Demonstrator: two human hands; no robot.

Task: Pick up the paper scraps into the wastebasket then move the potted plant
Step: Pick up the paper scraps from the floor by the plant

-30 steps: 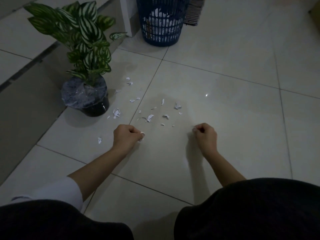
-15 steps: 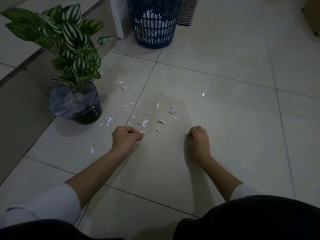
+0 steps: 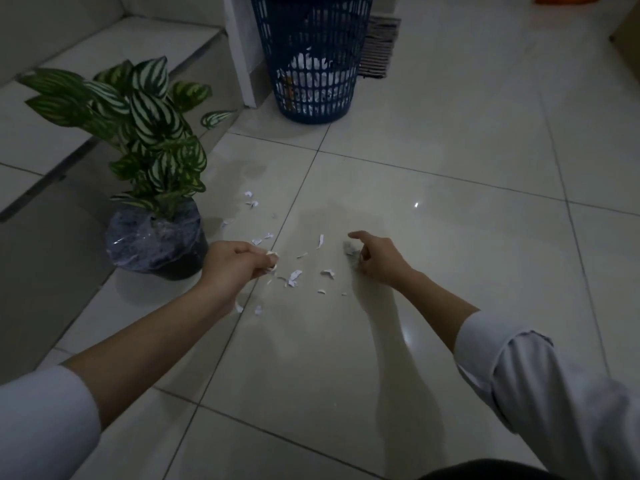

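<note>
Several small white paper scraps (image 3: 293,277) lie scattered on the pale tiled floor between my hands. My left hand (image 3: 239,261) is closed in a fist with white scraps showing at its fingertips. My right hand (image 3: 375,256) reaches over a crumpled scrap (image 3: 349,249), index finger stretched out and the other fingers curled beside it. A potted plant (image 3: 152,188) with striped green leaves stands left of my left hand, its dark pot wrapped in clear plastic. A blue slatted wastebasket (image 3: 313,60) holding white paper stands farther back.
Tiled steps (image 3: 69,98) rise along the left behind the plant. A white post (image 3: 242,53) stands just left of the wastebasket, and a striped mat (image 3: 379,46) lies behind it. Open floor stretches to the right.
Both hands have moved forward into the scraps. My right hand has opened its index finger over a crumpled scrap. The camera has tilted up, showing more of the wastebasket.
</note>
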